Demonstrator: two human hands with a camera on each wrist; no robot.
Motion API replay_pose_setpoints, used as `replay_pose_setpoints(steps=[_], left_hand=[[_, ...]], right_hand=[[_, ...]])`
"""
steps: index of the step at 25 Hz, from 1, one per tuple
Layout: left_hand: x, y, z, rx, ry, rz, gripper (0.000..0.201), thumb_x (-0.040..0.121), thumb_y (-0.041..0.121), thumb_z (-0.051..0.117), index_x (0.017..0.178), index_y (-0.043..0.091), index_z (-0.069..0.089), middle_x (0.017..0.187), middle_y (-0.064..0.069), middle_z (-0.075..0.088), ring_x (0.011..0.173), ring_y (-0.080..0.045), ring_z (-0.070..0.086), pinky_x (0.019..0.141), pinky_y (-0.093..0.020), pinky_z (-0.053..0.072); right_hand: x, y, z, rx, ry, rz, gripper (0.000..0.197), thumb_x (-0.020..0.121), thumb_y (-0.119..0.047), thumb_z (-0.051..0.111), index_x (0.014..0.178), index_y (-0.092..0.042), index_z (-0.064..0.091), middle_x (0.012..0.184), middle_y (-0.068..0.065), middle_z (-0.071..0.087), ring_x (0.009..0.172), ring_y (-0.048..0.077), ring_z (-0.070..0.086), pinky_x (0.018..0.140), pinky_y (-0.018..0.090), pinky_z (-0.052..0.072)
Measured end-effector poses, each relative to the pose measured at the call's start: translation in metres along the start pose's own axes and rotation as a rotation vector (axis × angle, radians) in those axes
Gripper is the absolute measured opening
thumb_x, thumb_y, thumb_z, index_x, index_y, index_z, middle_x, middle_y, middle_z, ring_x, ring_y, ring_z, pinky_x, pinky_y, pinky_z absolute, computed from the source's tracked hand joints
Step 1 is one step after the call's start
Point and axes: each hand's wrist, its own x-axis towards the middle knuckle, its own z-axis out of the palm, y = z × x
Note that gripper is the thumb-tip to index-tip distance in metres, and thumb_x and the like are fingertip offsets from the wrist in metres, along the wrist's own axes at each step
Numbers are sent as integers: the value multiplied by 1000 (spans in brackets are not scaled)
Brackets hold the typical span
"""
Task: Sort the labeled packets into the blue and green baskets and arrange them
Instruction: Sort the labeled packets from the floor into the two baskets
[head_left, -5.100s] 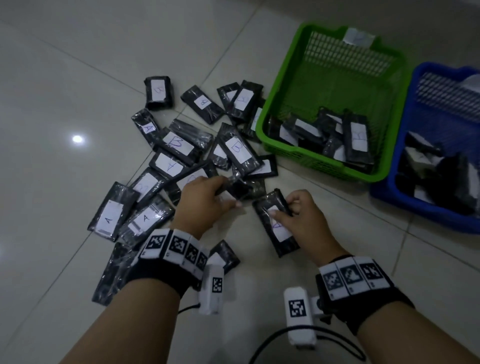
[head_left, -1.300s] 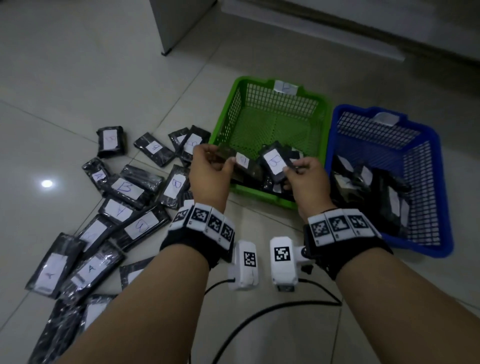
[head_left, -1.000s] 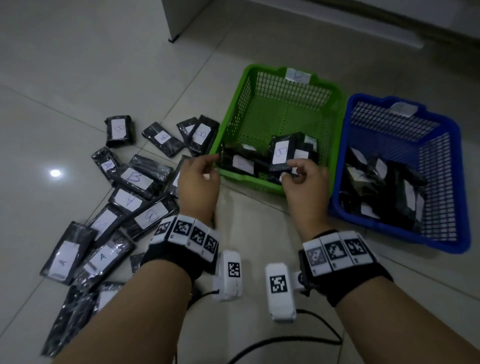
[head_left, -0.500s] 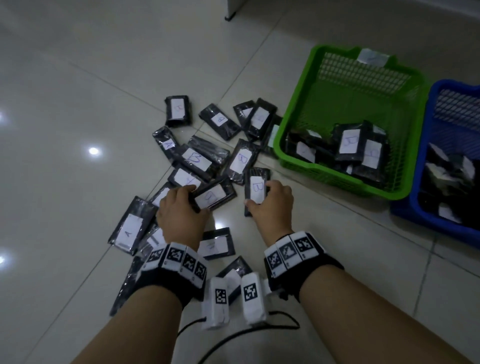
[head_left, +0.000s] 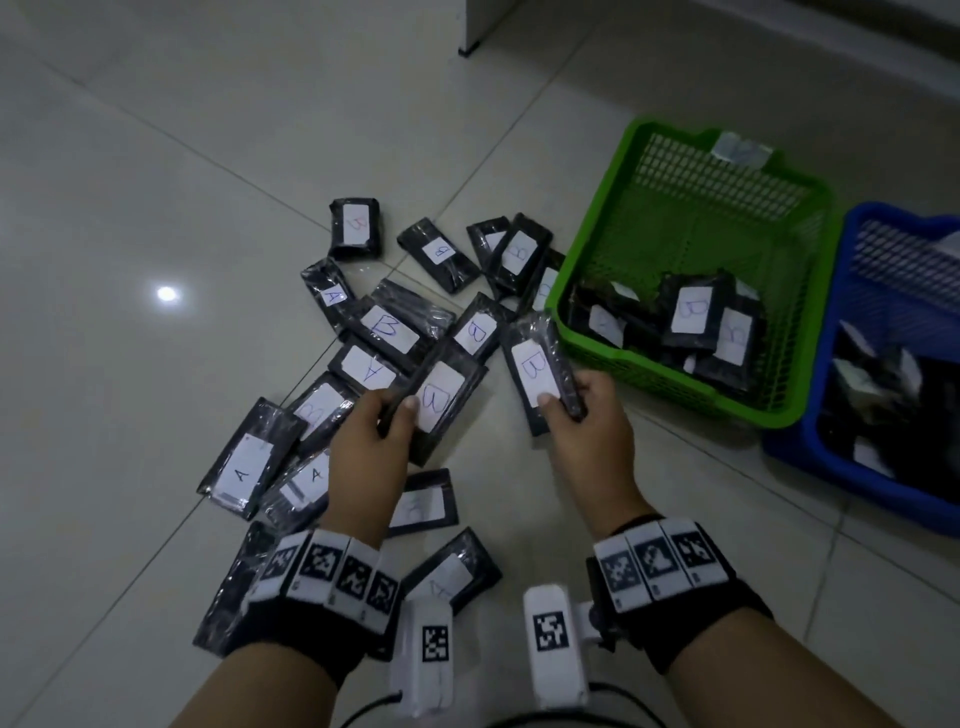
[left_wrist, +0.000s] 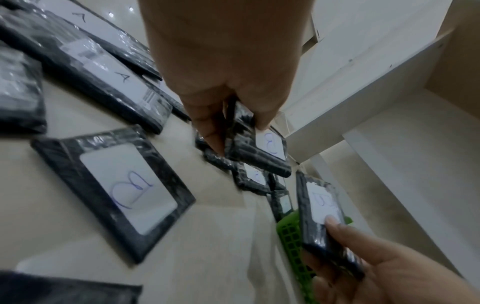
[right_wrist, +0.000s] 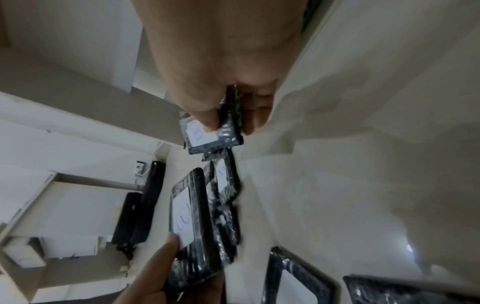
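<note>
Both hands pinch B packets label-up, presumably to check letters: left hand (head_left: 371, 441) grips one (head_left: 436, 402) above the pile, right hand (head_left: 589, 431) another (head_left: 537, 371), green basket (head_left: 587, 260) just beyond it.

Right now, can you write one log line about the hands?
left hand: holds B packet | right hand: holds B packet | green basket: B packets inside

Black shiny packets (head_left: 382, 330) with white labels, letters A and B in blue ink. Green basket (head_left: 587, 260) and blue basket (head_left: 789, 447), both with mesh pattern. Pale beige floor tiles (head_left: 156, 182). Black wristbands (head_left: 680, 587) with black-and-white square codes.
</note>
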Motion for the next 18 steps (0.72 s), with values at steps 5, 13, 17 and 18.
replay_pose_setpoints(steps=[5,13,17,18], left_hand=[[-9,43,34,-352,-135,-62,17,94,16,55,106,13,65,90,-12,68,75,-17,65,73,-35,60],[-3,91,112,-404,-222,89,33,86,5,62,112,23,51,94,-17,67,76,-18,62,64,-28,55],[16,98,142,-342,-167,103,24,78,20,69,92,35,55,96,-9,69,86,-24,68,79,-46,58],[19,99,147,-322,-170,109,23,80,18,68,96,32,58,99,-8,69,90,-23,68,82,-46,57]], right_hand=[[21,-18,-45,205,167,-143,16,91,-17,60,103,-25,54,95,0,67,73,12,61,62,26,53],[79,6,-113,167,254,135,32,98,-9,41,127,-11,56,89,10,65,63,16,60,51,27,41],[71,10,-117,184,249,125,40,98,-6,41,137,-11,47,78,-4,62,66,11,57,60,28,42],[67,11,-118,204,244,120,42,98,-3,40,139,-10,45,80,-8,61,68,9,57,61,25,43]])
